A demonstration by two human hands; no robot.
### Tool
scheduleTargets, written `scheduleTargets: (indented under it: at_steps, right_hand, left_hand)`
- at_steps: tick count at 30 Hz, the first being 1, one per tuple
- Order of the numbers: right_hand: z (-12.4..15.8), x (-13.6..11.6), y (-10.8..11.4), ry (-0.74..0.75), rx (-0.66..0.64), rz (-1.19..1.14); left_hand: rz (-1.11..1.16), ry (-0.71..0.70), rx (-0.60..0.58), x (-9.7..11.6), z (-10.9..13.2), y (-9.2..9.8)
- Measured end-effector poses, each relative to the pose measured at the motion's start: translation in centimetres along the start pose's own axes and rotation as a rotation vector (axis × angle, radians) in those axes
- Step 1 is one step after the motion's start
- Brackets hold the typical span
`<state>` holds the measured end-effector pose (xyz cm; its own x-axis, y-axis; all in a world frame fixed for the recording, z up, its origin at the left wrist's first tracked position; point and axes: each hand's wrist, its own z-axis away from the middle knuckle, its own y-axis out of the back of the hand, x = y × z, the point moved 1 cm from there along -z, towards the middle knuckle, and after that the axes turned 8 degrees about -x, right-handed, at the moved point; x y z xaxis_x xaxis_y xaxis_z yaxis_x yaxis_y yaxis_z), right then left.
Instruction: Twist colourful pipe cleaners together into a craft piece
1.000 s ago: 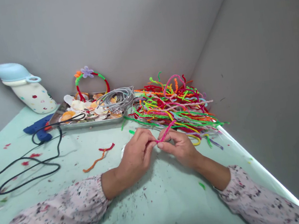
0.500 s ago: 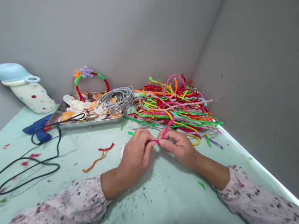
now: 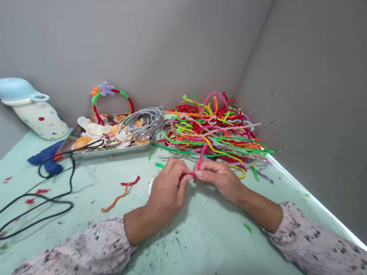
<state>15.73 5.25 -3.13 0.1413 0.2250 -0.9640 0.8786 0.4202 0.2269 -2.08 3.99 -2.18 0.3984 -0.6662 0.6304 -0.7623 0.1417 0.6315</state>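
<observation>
A bright pink pipe cleaner (image 3: 201,156) is pinched between both hands over the middle of the table. My left hand (image 3: 170,186) is closed, thumb and fingertips gripping its lower bent part. My right hand (image 3: 219,179) is closed on it just to the right, and the free end sticks up between the hands. Fingers partly hide the bend. Behind my right hand lies a heap of many-coloured pipe cleaners (image 3: 209,129). An orange and red twisted pipe cleaner piece (image 3: 120,196) rests on the table left of my left hand.
A metal tray (image 3: 113,152) holds shells (image 3: 100,131) and a coil of grey wire (image 3: 147,120). A flowered headband (image 3: 130,101) stands in it. At the left are a blue glue gun (image 3: 48,157), its black cord (image 3: 55,198) and a bottle (image 3: 40,116). Walls rise behind and right.
The pink pipe cleaner's free end has swung left and more upright. Both hands keep their pinch at nearly the same place.
</observation>
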Motion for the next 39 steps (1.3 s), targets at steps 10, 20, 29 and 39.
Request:
scheduleTargets:
  at_steps: [10, 20, 29, 39]
  right_hand:
    - [-0.1, -0.19, -0.15, 0.198, 0.147, 0.281]
    - [0.09, -0.02, -0.2, 0.116, 0.052, 0.183]
    - [0.17, -0.18, -0.33, 0.29, 0.297, 0.385]
    - [0.39, -0.81, -0.62, 0.554, 0.331, 0.7]
  left_hand:
    - [0.045, 0.061, 0.074, 0.06, -0.02, 0.23]
    - [0.039, 0.044, 0.004, -0.03, -0.01, 0.11]
    - [0.094, 0.082, 0.114, 0.22, 0.0, 0.41]
    - [0.103, 0.093, 0.1, 0.13, 0.03, 0.34]
